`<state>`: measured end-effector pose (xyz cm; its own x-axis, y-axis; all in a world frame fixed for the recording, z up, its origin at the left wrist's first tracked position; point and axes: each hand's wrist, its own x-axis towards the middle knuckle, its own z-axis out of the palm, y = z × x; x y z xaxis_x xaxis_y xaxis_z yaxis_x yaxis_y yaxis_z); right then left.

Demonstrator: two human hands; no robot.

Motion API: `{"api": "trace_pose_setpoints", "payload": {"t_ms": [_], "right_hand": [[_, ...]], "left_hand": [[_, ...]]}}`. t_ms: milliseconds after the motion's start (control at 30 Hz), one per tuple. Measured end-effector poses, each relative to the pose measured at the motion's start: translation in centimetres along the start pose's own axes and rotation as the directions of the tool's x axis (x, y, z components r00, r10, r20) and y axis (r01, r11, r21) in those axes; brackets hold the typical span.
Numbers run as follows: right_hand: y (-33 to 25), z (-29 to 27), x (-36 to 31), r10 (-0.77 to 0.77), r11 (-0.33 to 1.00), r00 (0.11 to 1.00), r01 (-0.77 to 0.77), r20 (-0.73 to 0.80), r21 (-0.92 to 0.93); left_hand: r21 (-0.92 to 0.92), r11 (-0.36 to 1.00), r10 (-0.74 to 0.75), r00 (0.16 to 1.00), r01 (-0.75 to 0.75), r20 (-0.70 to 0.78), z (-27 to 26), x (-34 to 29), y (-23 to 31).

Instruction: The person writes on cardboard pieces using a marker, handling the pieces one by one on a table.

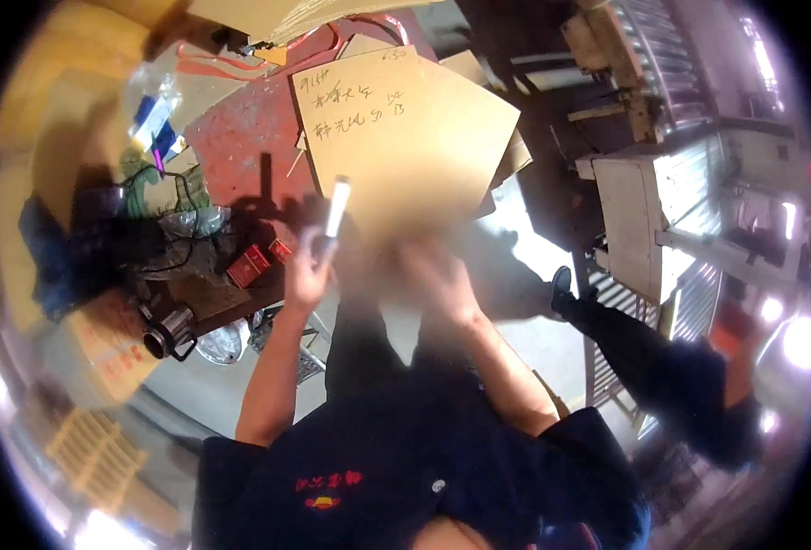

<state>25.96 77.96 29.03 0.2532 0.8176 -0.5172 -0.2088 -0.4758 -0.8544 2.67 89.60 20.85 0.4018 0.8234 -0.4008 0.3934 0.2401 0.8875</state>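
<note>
My left hand [305, 277] is closed around a slim white marker pen [336, 209], which stands upright out of the fingers. A tan cardboard sheet [396, 147] with dark handwriting near its far edge lies in front of me, its near part blurred. At that near edge is my right hand [435, 280], smeared by haze and motion. Whether its fingers grip or only touch the cardboard cannot be made out. Two small red boxes [248, 266] sit on the table just left of my left hand.
The cardboard rests on a reddish table [231, 137] with more cardboard beneath. Plastic bags [197, 222] and dark cords clutter its left side. A metal mug [169, 332] stands at its near left corner. At right are a person's dark-clothed leg [625, 339] and a pale metal cabinet [630, 215].
</note>
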Motion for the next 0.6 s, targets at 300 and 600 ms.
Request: {"api": "trace_pose_setpoints", "payload": {"t_ms": [300,600], "right_hand": [[-3.0,3.4,4.1,-0.188,0.949,0.960,0.232,0.208,-0.214],[-2.0,5.3,9.1,-0.172,0.982,0.898,0.188,-0.404,-0.001]], "left_hand": [[0.077,0.963,0.197,0.868,-0.259,0.455,-2.5,0.5,3.4],[0.688,0.293,0.690,0.645,-0.664,0.329,-3.3,3.5,5.7]]}}
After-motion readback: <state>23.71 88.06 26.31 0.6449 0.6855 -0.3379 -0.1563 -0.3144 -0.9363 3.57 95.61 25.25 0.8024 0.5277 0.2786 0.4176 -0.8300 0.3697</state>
